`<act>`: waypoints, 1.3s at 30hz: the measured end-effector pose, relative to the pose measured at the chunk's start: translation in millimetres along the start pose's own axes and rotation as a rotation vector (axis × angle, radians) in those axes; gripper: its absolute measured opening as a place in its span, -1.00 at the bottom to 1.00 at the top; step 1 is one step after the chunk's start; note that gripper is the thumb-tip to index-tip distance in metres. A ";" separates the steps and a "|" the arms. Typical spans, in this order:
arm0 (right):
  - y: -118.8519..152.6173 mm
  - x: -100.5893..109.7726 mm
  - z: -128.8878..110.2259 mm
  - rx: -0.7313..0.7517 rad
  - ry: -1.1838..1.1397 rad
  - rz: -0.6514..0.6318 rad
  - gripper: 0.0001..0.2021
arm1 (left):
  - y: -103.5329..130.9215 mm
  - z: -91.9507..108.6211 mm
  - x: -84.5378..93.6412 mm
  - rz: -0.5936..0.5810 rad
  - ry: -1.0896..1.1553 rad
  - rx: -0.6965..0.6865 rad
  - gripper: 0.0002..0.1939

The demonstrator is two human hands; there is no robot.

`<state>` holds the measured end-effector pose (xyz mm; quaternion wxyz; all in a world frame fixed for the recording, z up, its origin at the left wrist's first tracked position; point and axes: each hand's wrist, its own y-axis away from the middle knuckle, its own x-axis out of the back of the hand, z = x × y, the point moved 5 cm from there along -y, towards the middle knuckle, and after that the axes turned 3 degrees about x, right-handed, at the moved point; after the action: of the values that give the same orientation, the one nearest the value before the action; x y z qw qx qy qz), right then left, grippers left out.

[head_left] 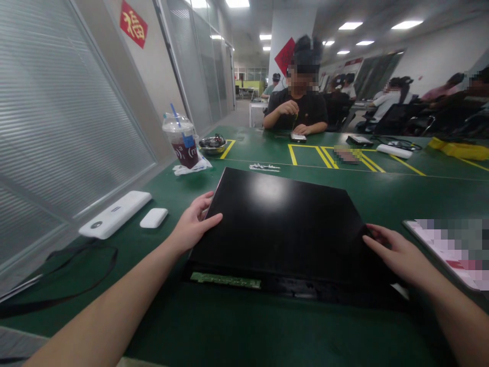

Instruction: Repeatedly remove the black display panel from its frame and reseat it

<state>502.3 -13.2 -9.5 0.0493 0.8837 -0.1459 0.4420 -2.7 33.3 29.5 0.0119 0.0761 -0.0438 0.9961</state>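
A wide, flat black electronics case (282,224) lies on the green table before me. Along its near edge a narrow green circuit board (225,280) is exposed. My left hand (196,221) holds the left side, thumb on top and fingers curled over the edge. At the opposite side, my right hand (389,250) grips the right edge between thumb and fingers, some fingertips hidden behind it. Light glares off the top panel, and its underside is out of sight.
A lidded drink cup (185,145), a metal bowl (213,144) and small pieces (264,167) lie beyond the case. Left are a white device (115,214), a small white case (154,217) and a black strap (87,290). A co-worker (298,104) sits opposite.
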 end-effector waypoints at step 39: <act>31.4 48.1 -7.1 -0.133 -0.766 0.665 -0.74 | -6.7 -5.7 8.7 0.175 0.071 0.196 -0.55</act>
<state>514.6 -51.9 31.7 -0.0952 0.8829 -0.4547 0.0680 -12.0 40.6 25.7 -0.0812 0.0377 0.0478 0.9948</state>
